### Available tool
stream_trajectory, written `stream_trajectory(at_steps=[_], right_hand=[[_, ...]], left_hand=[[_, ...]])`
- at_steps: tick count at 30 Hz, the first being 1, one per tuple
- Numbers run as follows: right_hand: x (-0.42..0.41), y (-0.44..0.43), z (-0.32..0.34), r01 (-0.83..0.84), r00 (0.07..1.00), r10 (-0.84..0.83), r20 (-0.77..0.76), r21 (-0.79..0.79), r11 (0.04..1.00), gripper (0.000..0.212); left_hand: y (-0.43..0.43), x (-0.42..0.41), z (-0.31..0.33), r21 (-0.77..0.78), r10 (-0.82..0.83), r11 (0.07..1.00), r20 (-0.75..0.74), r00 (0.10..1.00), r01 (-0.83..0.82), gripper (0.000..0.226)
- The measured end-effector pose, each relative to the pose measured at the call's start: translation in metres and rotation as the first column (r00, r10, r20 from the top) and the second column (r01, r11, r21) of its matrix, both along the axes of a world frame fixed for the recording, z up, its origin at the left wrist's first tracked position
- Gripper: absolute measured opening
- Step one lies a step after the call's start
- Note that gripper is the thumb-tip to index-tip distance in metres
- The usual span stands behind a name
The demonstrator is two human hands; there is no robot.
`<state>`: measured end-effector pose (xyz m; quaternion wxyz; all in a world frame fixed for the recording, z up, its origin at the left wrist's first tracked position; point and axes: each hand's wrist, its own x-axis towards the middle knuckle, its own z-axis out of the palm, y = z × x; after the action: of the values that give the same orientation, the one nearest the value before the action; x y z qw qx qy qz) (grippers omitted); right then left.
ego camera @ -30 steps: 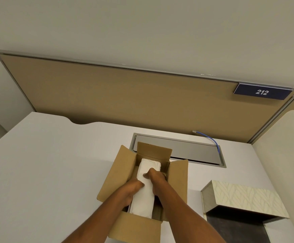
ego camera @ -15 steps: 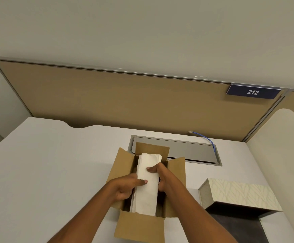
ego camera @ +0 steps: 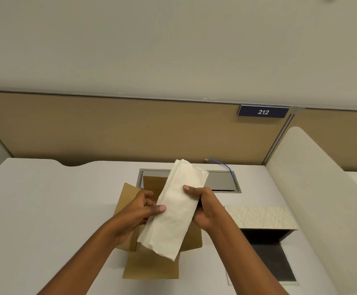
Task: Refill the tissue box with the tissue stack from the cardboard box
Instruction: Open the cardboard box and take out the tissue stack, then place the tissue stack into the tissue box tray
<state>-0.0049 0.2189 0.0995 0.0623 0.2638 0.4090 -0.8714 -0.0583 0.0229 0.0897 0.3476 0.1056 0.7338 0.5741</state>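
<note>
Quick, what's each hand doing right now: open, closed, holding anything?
Left hand: closed on the tissue stack, thumb on top, gripping its left edge.
Right hand: closed on the same tissue stack, gripping its right edge, above the cardboard box.

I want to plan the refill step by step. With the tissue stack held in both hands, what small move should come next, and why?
Probably carry the tissue stack rightward toward the tissue box. Both the left hand and the right hand hold it above the cardboard box, and the tissue box lies open just to the right.
</note>
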Motion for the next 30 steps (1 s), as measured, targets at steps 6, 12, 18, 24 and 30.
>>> stream_trajectory(at_steps=[6,12,18,24,30], right_hand=[[0.073,0.035,0.009,0.225,0.956,-0.223,-0.191,-0.014,0.974,0.056],[0.137,0.077,-0.014,0.498,0.855,-0.500,-0.138,-0.056,0.866,0.057],[0.188,0.123,-0.065,0.644,0.765,-0.644,0.009,-0.042,0.764,0.051],[0.220,0.162,-0.117,0.681,0.728,-0.654,0.207,-0.111,0.723,0.042],[0.222,0.186,-0.152,0.699,0.701,-0.645,0.305,-0.117,0.705,0.034]], left_hand=[[0.022,0.040,0.026,-0.038,-0.245,0.969,-0.057,0.968,0.243,0.087],[0.080,0.089,0.015,0.100,-0.195,0.977,0.039,0.980,0.191,0.081],[0.146,0.135,-0.041,0.072,-0.067,0.996,0.098,0.993,0.060,0.038],[0.202,0.162,-0.097,-0.018,0.030,0.999,0.148,0.988,-0.028,0.022],[0.233,0.162,-0.143,-0.050,0.200,0.980,0.251,0.947,-0.194,0.019]])
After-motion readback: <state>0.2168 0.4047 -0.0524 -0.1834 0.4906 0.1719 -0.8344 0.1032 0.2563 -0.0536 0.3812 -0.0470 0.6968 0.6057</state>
